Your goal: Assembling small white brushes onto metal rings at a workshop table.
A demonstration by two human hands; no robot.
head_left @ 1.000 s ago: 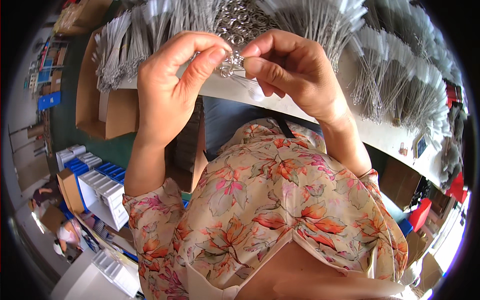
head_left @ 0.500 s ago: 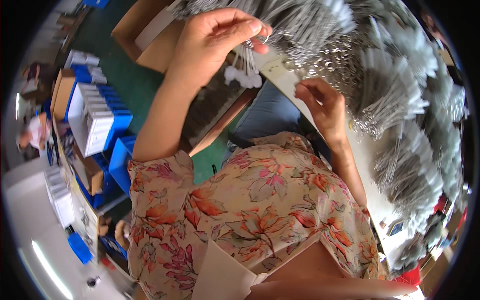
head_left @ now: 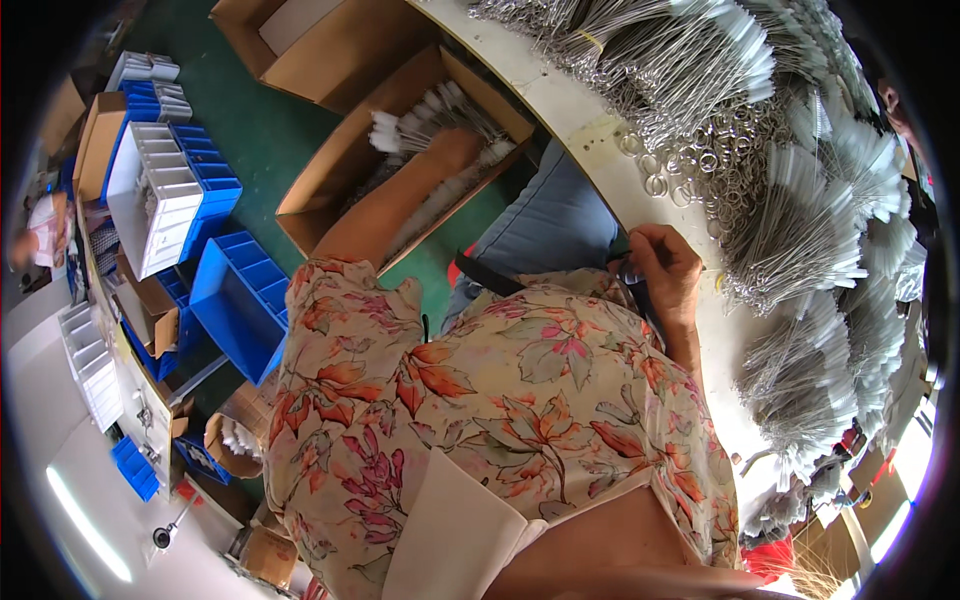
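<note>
My left hand (head_left: 462, 148) reaches down to the left into an open cardboard box (head_left: 322, 196) on the green floor. It rests among white-tipped wire brushes (head_left: 420, 112) lying in the box, and its fingers are hidden. My right hand (head_left: 662, 268) sits at the edge of the white table (head_left: 570, 105), above my lap, with its fingers curled in. Beside it on the table lie big heaps of wire brushes (head_left: 800, 200) with metal ring handles (head_left: 690, 165).
A second cardboard box (head_left: 300, 45) stands behind the first. Blue plastic bins (head_left: 235, 300) and a tray of small white boxes (head_left: 160, 200) sit on the floor at the left. More cartons line the far left wall.
My left arm has swung down from above the table into the floor box, and the bundle of brushes it held is no longer seen in it. My right hand stays by the table edge.
</note>
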